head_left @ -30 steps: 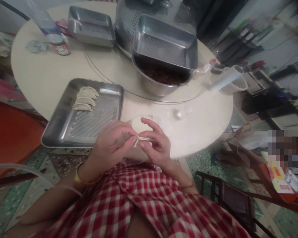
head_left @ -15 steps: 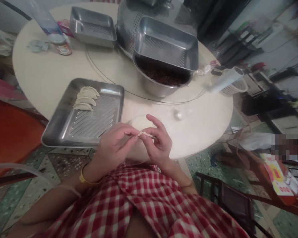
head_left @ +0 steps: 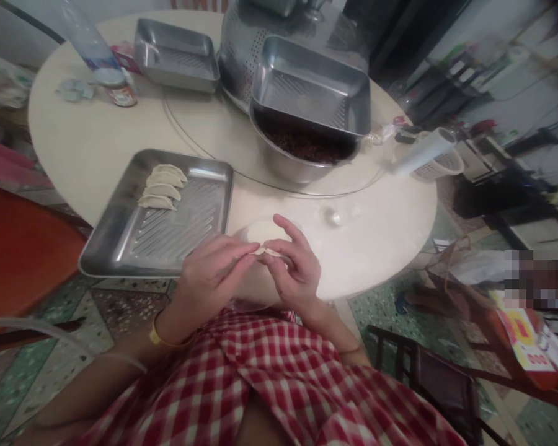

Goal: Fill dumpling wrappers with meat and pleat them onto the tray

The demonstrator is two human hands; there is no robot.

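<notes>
My left hand (head_left: 211,275) and my right hand (head_left: 294,269) meet over the near edge of the round table (head_left: 97,142). Both pinch a small pale dumpling (head_left: 270,252) between their fingertips. Just beyond the hands lies a stack of round dough wrappers (head_left: 260,230). To the left stands a steel tray (head_left: 186,217) with several folded dumplings (head_left: 160,186) in its far left corner. A steel bowl of dark filling (head_left: 307,145) sits farther back, with an empty steel tray (head_left: 311,87) resting on its rim.
A second empty tray (head_left: 177,56), a metal colander (head_left: 239,43), a plastic bottle (head_left: 86,40) and a small jar (head_left: 121,94) stand at the back. A white roll (head_left: 421,152) lies in a small basket at the right. A small dough ball (head_left: 332,215) lies near the wrappers. A dark chair (head_left: 428,371) stands at lower right.
The dumpling has been raised slightly and turned between the fingertips, which have shifted along its edge. The view has drifted a little.
</notes>
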